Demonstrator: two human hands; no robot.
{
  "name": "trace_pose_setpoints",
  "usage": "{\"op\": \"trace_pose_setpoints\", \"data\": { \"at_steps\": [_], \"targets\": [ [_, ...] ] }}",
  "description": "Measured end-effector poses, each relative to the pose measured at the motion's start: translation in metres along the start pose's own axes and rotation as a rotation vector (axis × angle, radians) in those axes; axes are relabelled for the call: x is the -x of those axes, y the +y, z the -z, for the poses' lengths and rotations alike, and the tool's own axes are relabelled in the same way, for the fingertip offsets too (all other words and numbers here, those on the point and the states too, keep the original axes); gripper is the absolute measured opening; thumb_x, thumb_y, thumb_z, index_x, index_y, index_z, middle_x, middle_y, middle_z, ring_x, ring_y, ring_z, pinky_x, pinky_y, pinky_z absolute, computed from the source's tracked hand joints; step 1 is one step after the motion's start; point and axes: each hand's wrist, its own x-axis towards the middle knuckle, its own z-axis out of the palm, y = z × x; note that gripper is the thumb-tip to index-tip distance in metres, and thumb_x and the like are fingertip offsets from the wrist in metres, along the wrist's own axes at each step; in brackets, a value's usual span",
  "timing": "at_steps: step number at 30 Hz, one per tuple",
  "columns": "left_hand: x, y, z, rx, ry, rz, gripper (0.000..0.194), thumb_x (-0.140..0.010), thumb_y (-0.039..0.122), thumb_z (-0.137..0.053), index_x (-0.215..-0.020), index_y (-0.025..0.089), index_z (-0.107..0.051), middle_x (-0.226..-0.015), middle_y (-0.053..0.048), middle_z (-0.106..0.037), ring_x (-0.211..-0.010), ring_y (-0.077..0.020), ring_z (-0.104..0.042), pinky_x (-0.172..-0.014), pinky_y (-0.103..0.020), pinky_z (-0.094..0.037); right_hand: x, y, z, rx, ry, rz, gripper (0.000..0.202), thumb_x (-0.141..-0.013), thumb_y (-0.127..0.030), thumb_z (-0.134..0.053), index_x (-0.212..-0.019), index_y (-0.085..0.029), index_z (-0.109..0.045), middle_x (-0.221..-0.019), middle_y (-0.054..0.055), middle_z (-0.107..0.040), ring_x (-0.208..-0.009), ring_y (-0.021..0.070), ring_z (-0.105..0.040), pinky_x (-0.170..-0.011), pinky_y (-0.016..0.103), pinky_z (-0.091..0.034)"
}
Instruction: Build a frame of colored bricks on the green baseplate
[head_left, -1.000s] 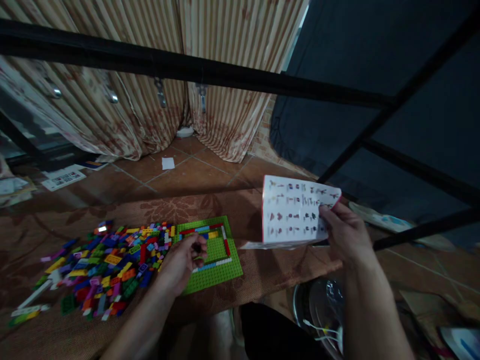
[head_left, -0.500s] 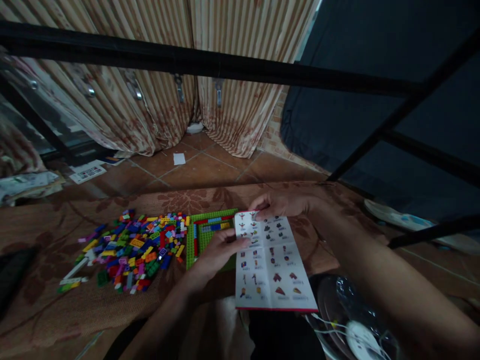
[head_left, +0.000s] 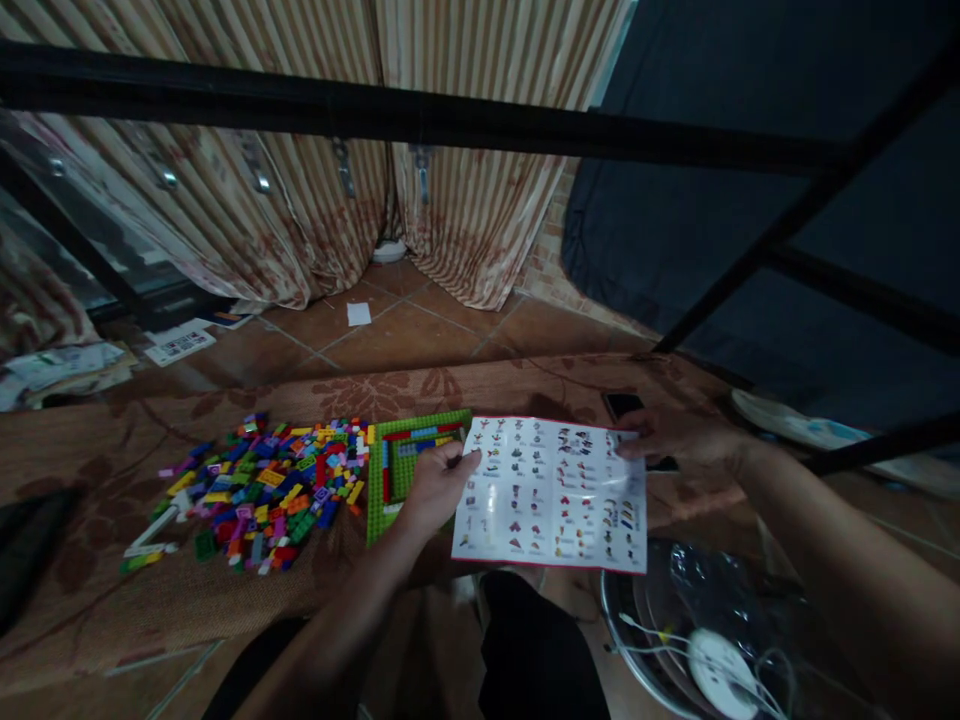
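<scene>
Holding a sheet from both ends, the two hands span it over the near side of the cloth. The left hand pinches the left edge, its thumb on the printed face. The right hand grips near the 2 o'clock corner, narrow on the paper; dim light hides the exact placing of its fingers.

Orientation: from the left hand, the sheet's middle lies at 3 o'clock; from the right hand, at 8 o'clock. Its long axis runs from 9 to 3 o'clock. Both hands touch the sheet, and neither is clearly nearer to its middle.

Appearance: white paper with thin red borders along the 12 and 6 o'clock edges. A crease running from 12 to 6 o'clock divides the face into halves, each bearing rows of small coloured pictures with captions too small to read. Pale glare crosses parts of the face.

Surroundings: a green baseplate, bearing a rectangular outline of bricks, lies at 9 o'clock from the sheet, partly hidden by the left hand. Farther toward 9 o'clock is a mixed brick pile. A basin stands between 4 and 5 o'clock.
</scene>
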Motion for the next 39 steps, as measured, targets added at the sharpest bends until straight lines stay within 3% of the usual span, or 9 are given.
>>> {"op": "trace_pose_setpoints", "data": {
  "at_steps": [3,6,11,15,18,23,27,32,39],
  "targets": [
    [-0.003,-0.002,-0.010,-0.134,-0.017,-0.033,0.029,-0.079,0.041,-0.056,-0.068,0.015,-0.064,-0.065,-0.002,-0.063,-0.060,-0.0140,-0.053,-0.055,-0.024,-0.037,-0.005,0.013,0.008,-0.061,0.039,-0.079,0.028,-0.058,-0.030,-0.079,-0.080,-0.014,-0.070,-0.077,0.009,-0.072,-0.067,0.0181,-0.064,-0.053,0.024,-0.049],
    [-0.008,-0.002,-0.018,-0.212,0.009,-0.043,0.029,-0.079,0.041,-0.055,-0.068,0.015,-0.063,-0.063,-0.001,-0.061,-0.059,-0.0142,-0.052,-0.053,-0.025,-0.036,-0.011,0.022,0.007,-0.066,0.149,-0.047,0.023,-0.061,-0.031,-0.077,-0.077,-0.017,-0.068,-0.071,0.004,-0.069,-0.064,0.0158,-0.062,-0.055,0.025,-0.050],
    [-0.014,-0.003,-0.025,-0.199,-0.001,-0.016,0.028,-0.080,0.040,-0.054,-0.073,0.016,-0.065,-0.067,-0.002,-0.064,-0.062,-0.0155,-0.055,-0.055,-0.025,-0.038,-0.001,0.040,-0.008,-0.213,0.329,0.024,0.024,-0.063,-0.039,-0.079,-0.076,-0.021,-0.070,-0.072,0.005,-0.071,-0.066,0.0213,-0.064,-0.062,0.035,-0.055],
    [-0.013,-0.002,-0.029,-0.070,0.001,0.025,0.027,-0.080,0.041,-0.056,-0.081,0.016,-0.067,-0.075,-0.003,-0.068,-0.069,-0.0178,-0.060,-0.059,-0.026,-0.043,0.020,0.062,-0.030,-0.558,0.254,0.006,0.035,-0.067,-0.042,-0.079,-0.095,-0.022,-0.071,-0.092,0.006,-0.075,-0.077,0.0243,-0.070,-0.070,0.038,-0.058],
    [-0.012,0.001,-0.034,0.002,0.012,0.054,0.027,-0.078,0.042,-0.058,-0.079,0.016,-0.066,-0.071,-0.002,-0.067,-0.065,-0.0170,-0.059,-0.057,-0.025,-0.042,0.033,0.078,-0.046,-0.711,0.176,-0.060,0.042,-0.066,-0.040,-0.080,-0.103,-0.022,-0.068,-0.096,0.007,-0.076,-0.075,0.0256,-0.071,-0.065,0.039,-0.058],
    [-0.009,0.007,-0.042,-0.040,0.031,0.050,0.032,-0.081,0.046,-0.054,-0.072,0.016,-0.063,-0.068,-0.001,-0.063,-0.061,-0.0138,-0.053,-0.054,-0.024,-0.038,0.045,0.089,-0.059,-0.658,0.349,-0.051,0.041,-0.067,-0.042,-0.080,-0.099,-0.017,-0.070,-0.090,0.009,-0.076,-0.070,0.0253,-0.072,-0.062,0.036,-0.058],
    [-0.006,0.011,-0.043,-0.095,-0.019,0.031,0.037,-0.081,0.050,-0.054,-0.071,0.016,-0.063,-0.069,-0.003,-0.065,-0.063,-0.0151,-0.055,-0.058,-0.026,-0.039,0.051,0.089,-0.057,-0.658,0.402,-0.015,0.041,-0.066,-0.043,-0.080,-0.096,-0.018,-0.071,-0.091,0.009,-0.077,-0.072,0.0268,-0.072,-0.064,0.037,-0.059],
    [-0.004,0.005,-0.043,-0.064,-0.206,0.061,0.026,-0.070,0.034,-0.066,-0.087,0.015,-0.069,-0.086,-0.006,-0.073,-0.078,-0.0211,-0.065,-0.068,-0.029,-0.048,0.054,0.089,-0.054,-0.675,0.444,-0.047,0.037,-0.064,-0.041,-0.081,-0.092,-0.020,-0.072,-0.086,0.008,-0.077,-0.067,0.0276,-0.072,-0.057,0.037,-0.058],
    [-0.004,-0.003,-0.044,-0.010,-0.246,0.051,0.018,-0.070,0.023,-0.063,-0.085,0.015,-0.069,-0.084,-0.006,-0.074,-0.082,-0.0221,-0.068,-0.073,-0.032,-0.051,0.055,0.088,-0.052,-0.584,0.446,-0.031,0.038,-0.067,-0.044,-0.078,-0.096,-0.020,-0.073,-0.088,0.008,-0.077,-0.071,0.0278,-0.072,-0.058,0.036,-0.058]
  ]
}}
